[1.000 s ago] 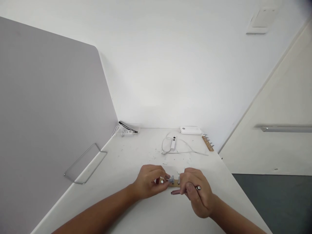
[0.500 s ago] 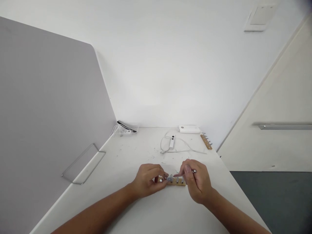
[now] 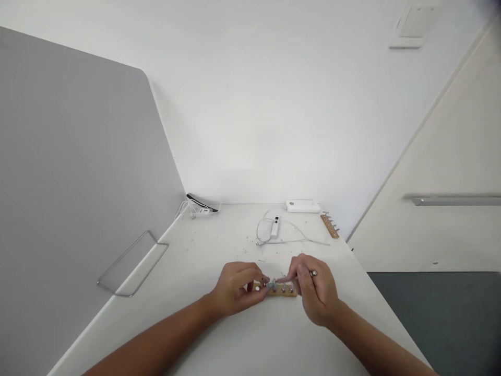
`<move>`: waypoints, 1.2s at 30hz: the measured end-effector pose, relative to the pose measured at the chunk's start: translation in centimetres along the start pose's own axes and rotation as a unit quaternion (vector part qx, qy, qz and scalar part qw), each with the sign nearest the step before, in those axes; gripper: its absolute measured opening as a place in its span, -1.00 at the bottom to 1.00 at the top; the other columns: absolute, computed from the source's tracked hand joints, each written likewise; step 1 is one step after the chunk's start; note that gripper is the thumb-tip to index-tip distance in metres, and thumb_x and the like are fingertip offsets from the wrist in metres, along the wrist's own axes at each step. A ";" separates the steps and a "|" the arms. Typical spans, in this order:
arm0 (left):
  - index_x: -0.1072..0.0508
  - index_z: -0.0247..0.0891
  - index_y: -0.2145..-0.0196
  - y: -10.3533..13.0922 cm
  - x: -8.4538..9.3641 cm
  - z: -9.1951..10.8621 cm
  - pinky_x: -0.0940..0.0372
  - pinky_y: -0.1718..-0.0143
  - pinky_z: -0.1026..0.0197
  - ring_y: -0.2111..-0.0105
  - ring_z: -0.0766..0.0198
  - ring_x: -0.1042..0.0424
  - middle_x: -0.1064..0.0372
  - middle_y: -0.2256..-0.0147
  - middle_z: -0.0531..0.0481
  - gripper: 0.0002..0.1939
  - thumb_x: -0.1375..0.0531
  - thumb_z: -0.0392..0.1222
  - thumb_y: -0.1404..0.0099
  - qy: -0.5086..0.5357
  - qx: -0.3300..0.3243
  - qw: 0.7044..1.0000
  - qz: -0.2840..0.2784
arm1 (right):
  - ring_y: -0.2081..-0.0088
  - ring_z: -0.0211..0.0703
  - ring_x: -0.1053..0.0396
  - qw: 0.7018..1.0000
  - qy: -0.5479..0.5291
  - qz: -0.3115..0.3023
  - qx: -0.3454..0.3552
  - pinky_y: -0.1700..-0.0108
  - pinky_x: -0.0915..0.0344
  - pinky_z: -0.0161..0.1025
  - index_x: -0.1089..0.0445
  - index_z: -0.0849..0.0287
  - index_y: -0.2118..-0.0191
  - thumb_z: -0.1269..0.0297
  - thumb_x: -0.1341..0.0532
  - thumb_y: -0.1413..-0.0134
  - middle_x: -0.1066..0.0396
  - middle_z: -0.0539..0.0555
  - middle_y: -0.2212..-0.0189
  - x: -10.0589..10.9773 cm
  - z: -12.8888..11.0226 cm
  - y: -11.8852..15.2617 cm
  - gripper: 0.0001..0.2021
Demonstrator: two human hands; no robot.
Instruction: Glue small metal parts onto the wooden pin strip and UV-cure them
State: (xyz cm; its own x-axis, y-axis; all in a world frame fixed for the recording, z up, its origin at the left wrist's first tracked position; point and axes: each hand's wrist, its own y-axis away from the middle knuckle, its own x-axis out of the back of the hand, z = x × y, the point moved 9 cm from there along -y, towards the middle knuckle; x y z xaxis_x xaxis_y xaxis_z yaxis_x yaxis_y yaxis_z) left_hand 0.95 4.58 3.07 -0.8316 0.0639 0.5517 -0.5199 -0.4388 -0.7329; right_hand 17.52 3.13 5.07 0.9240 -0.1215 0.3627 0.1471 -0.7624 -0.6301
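Note:
A narrow wooden strip [image 3: 287, 293] with several small metal pieces standing on it lies on the white table [image 3: 219, 344]. My left hand [image 3: 239, 288] pinches a small metal piece [image 3: 271, 285] over the strip's left part. My right hand [image 3: 315, 290] is curled round a thin metal tool, whose rounded end [image 3: 313, 273] shows above the thumb. The right index finger points left, close to the metal pieces; the tool's other end is hard to make out.
At the back lie a white device [image 3: 275, 227] with a looped cable, a white box [image 3: 302, 206] and a second wooden strip [image 3: 329, 226]. A clear tray [image 3: 214, 201] stands back left. A wire frame [image 3: 133, 263] projects over the left edge.
The view has shifted slightly. My right index finger has straightened a little toward the metal pieces. My left hand keeps its pinch in nearly the same place.

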 end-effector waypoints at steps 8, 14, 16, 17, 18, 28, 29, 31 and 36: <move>-0.51 -0.25 0.28 0.1 0.0 -0.2 -0.25 0.55 0.34 0.62 0.39 -0.33 -0.47 0.51 0.06 -0.91 -0.34 -0.34 -0.25 -0.003 0.005 1.000 0.005 | 0.59 -0.18 -0.35 0.953 0.249 0.029 -0.169 0.49 -0.09 -0.26 -0.27 0.09 0.35 0.09 0.12 -0.51 -0.55 0.00 0.51 3.3 5.2 -2.5 -0.59; -0.49 -0.26 0.29 -0.1 -0.1 0.0 -0.25 0.55 0.35 0.61 0.40 -0.35 -0.51 0.48 0.01 -0.88 -0.35 -0.36 -0.24 0.004 0.006 1.000 -0.007 | 0.42 -0.16 -0.47 0.934 0.282 -0.105 -0.193 0.38 -0.12 -0.27 -0.30 0.09 0.28 0.12 0.14 -0.51 -0.59 -0.01 0.39 1.7 9.8 -2.8 -0.62; -0.49 -0.27 0.28 0.0 -0.1 -0.1 -0.25 0.56 0.35 0.61 0.40 -0.35 -0.51 0.47 0.01 -0.88 -0.35 -0.37 -0.24 0.005 0.006 1.000 -0.009 | 0.37 -0.14 -0.48 0.930 0.290 -0.127 -0.187 0.35 -0.11 -0.26 -0.31 0.09 0.27 0.13 0.11 -0.51 -0.58 -0.01 0.37 1.3 10.6 -2.7 -0.63; -0.50 -0.27 0.28 0.0 -0.1 -0.1 -0.25 0.56 0.35 0.61 0.39 -0.35 -0.51 0.47 0.01 -0.88 -0.35 -0.37 -0.24 0.004 0.006 1.000 -0.010 | 0.36 -0.14 -0.48 0.929 0.291 -0.136 -0.185 0.35 -0.11 -0.27 -0.31 0.09 0.28 0.14 0.10 -0.51 -0.58 -0.01 0.38 1.2 10.8 -2.6 -0.64; -0.50 -0.27 0.27 0.1 -0.2 -0.2 -0.25 0.56 0.35 0.60 0.39 -0.35 -0.51 0.48 0.01 -0.88 -0.35 -0.37 -0.24 0.004 0.006 1.000 -0.011 | 0.36 -0.14 -0.47 0.928 0.289 -0.146 -0.183 0.34 -0.11 -0.27 -0.31 0.09 0.29 0.14 0.09 -0.51 -0.57 -0.02 0.39 1.1 11.0 -2.5 -0.65; -0.50 -0.26 0.29 0.2 -0.2 -0.4 -0.19 0.59 0.35 0.61 0.41 -0.32 -0.51 0.48 0.04 -0.90 -0.34 -0.37 -0.25 0.004 0.009 1.000 -0.011 | 0.43 -0.16 -0.42 0.918 0.290 -0.197 -0.185 0.36 -0.08 -0.27 -0.22 0.08 0.33 0.10 0.12 -0.51 -0.52 -0.02 0.44 1.1 11.2 -2.4 -0.63; -0.50 -0.26 0.29 0.2 -0.2 -0.4 -0.19 0.59 0.35 0.61 0.41 -0.32 -0.51 0.48 0.04 -0.89 -0.34 -0.37 -0.25 0.002 0.009 1.000 -0.010 | 0.43 -0.18 -0.43 0.918 0.286 -0.203 -0.186 0.36 -0.09 -0.28 -0.21 0.08 0.33 0.10 0.13 -0.52 -0.53 -0.04 0.44 1.1 11.2 -2.4 -0.63; -0.51 -0.27 0.27 0.2 -0.2 -0.5 -0.20 0.58 0.35 0.61 0.40 -0.32 -0.50 0.49 0.04 -0.88 -0.35 -0.38 -0.24 0.000 0.010 1.000 -0.012 | 0.43 -0.19 -0.44 0.918 0.276 -0.214 -0.189 0.35 -0.12 -0.29 -0.20 0.08 0.34 0.11 0.13 -0.52 -0.54 -0.06 0.44 1.2 11.2 -2.4 -0.62; -0.52 -0.27 0.26 0.1 0.1 -0.4 -0.24 0.57 0.36 0.61 0.41 -0.33 -0.49 0.49 0.05 -0.88 -0.35 -0.36 -0.24 0.001 0.009 1.000 -0.003 | 0.40 -0.13 -0.46 0.917 0.291 -0.177 -0.206 0.35 -0.11 -0.27 -0.28 0.07 0.30 0.12 0.12 -0.50 -0.55 -0.03 0.44 2.0 11.4 -2.6 -0.64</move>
State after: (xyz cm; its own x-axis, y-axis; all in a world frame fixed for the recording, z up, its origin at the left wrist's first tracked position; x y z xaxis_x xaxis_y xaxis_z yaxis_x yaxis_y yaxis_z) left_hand 0.75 4.92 2.92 -0.8292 0.0686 0.5548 -0.5210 -0.4544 -0.7225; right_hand 22.95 12.12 -0.37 0.4817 -0.0465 0.8751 0.1464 -0.9803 -0.1326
